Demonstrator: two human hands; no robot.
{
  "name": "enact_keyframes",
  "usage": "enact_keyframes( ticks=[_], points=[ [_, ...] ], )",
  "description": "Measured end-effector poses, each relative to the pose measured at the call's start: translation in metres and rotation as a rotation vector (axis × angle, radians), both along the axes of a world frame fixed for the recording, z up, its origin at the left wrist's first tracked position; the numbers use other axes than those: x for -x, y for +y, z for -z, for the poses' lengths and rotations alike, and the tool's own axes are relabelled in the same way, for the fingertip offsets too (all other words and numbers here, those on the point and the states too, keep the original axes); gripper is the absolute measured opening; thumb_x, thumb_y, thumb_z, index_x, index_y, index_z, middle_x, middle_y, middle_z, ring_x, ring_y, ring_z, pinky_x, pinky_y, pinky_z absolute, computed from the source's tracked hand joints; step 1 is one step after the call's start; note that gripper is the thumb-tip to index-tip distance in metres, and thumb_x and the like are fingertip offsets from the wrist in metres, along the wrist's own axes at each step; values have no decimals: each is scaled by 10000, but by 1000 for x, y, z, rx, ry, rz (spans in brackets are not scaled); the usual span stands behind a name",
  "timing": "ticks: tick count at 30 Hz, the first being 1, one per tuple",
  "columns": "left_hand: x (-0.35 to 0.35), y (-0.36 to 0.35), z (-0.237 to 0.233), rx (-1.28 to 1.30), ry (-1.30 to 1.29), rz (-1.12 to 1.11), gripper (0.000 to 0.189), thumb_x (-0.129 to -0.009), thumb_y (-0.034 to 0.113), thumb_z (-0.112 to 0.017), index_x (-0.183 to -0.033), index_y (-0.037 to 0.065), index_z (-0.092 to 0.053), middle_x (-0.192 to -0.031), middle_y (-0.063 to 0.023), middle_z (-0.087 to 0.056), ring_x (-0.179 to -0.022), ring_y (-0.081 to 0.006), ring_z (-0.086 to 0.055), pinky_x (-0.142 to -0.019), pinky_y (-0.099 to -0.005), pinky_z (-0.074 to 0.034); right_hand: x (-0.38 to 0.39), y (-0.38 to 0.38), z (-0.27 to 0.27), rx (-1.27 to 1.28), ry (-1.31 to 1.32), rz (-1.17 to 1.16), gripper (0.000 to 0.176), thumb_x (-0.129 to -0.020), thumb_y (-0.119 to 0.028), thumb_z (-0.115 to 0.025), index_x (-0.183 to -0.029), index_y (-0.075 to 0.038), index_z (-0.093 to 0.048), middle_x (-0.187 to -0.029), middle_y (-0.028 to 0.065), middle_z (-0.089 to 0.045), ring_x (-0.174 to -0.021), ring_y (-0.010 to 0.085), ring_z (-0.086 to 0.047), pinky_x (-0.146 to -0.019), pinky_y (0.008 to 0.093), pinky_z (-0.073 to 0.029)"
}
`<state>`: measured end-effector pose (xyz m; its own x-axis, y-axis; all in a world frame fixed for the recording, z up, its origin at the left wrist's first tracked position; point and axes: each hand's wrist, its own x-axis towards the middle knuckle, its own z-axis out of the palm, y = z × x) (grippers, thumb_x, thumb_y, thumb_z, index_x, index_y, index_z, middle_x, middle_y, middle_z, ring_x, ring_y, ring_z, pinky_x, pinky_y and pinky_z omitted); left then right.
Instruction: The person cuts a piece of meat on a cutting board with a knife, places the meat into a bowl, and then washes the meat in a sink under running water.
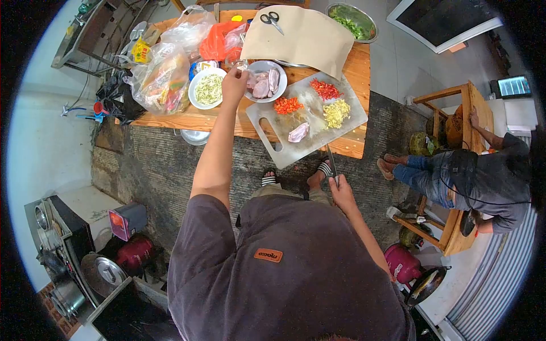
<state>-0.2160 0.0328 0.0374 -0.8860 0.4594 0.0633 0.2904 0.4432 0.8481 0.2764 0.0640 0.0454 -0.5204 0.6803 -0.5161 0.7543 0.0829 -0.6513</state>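
My left hand [234,88] is at the left rim of a bowl of raw meat pieces [265,83]; its fingers are pressed together, and what they hold is too small to make out. Low at the table's front edge, my right hand [342,190] grips the handle of a knife [332,162], its blade pointing up toward the cutting board [277,135]. One raw meat piece [298,132] lies on the board, with chopped red pieces [288,105], more red pieces [325,89] and chopped yellow pieces [336,113]. A white bowl of pale green shreds [208,90] stands left of my left hand.
Scissors [272,21] lie on a beige sheet [307,40] at the back. A metal bowl of greens [352,21] stands at the back right. Plastic bags [162,79] crowd the table's left side. Another person [478,176] is at a wooden table on the right.
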Motion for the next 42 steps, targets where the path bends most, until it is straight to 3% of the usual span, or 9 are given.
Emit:
enact_keyframes(
  ticks=[6,8,9,11,22,34,37,39,42],
  points=[
    [11,-4,-6,-325,-341,38,207,-929,218,-581,-872,22,-617,-756,-63,-628,-681,-179,-616,-650,-321,-541,-4,-1,-3,-58,-7,-39,375,-1016,-383,-495,-872,-48,-408,-657,85,-454,-570,204,-495,-554,383,-402],
    [4,-6,-19,-425,-474,36,158,-942,186,-552,-909,37,-594,-789,-58,-614,-713,-170,-613,-655,-323,-558,-3,0,-6,42,-80,-13,389,-998,-403,-499,-1026,-17,-470,-806,226,-602,-769,416,-619,-679,482,-454],
    [3,-6,-21,-523,-607,36,113,-955,154,-522,-945,52,-570,-822,-52,-601,-745,-161,-610,-660,-326,-576,-3,0,-6,41,-79,-14,389,-998,-403,-499,-1026,-17,-470,-806,226,-602,-769,416,-619,-679,482,-454],
    [1,-6,-22,-564,-690,21,115,-955,147,-504,-991,51,-556,-869,-73,-604,-778,-179,-616,-680,-359,-591,-3,-2,-5,-14,3,-7,364,-1014,-363,-502,-875,-38,-416,-672,88,-471,-572,201,-506,-552,388,-414],
    [-13,4,-21,-846,-1219,-7,331,-998,127,-374,-1222,-107,-442,-1181,-253,-537,-1028,-367,-630,-910,-550,-568,-1,3,14,-52,62,-23,320,-1007,-336,-508,-900,-44,-433,-632,85,-508,-500,182,-548,-424,356,-421],
    [-20,-1,-8,-660,-951,57,216,-870,-25,-512,-1082,-65,-531,-979,-152,-630,-836,-201,-669,-772,-319,-591,0,0,14,-6,7,-12,340,-1009,-360,-504,-888,-54,-419,-613,71,-491,-466,187,-535,-424,362,-420],
    [-15,0,-5,-426,-589,-50,252,-844,3,-534,-1090,-45,-547,-996,-186,-635,-850,-272,-674,-788,-353,-575,-3,-2,15,-28,24,-17,343,-1009,-363,-506,-885,-57,-415,-612,72,-492,-450,188,-524,-421,359,-408],
    [-8,0,1,39,-49,19,383,-795,82,-675,-1140,-35,-559,-1036,-186,-641,-917,-312,-667,-811,-388,-540,-4,-5,13,-16,27,-18,342,-1010,-362,-507,-884,-58,-413,-612,71,-493,-442,188,-519,-418,357,-403],
    [-11,9,9,77,286,173,428,-765,91,-696,-1152,-32,-559,-1063,-215,-629,-972,-399,-617,-866,-422,-506,-5,-6,14,-32,59,-40,335,-1014,-355,-503,-884,-61,-409,-611,67,-490,-441,187,-515,-419,357,-401]
  ],
)
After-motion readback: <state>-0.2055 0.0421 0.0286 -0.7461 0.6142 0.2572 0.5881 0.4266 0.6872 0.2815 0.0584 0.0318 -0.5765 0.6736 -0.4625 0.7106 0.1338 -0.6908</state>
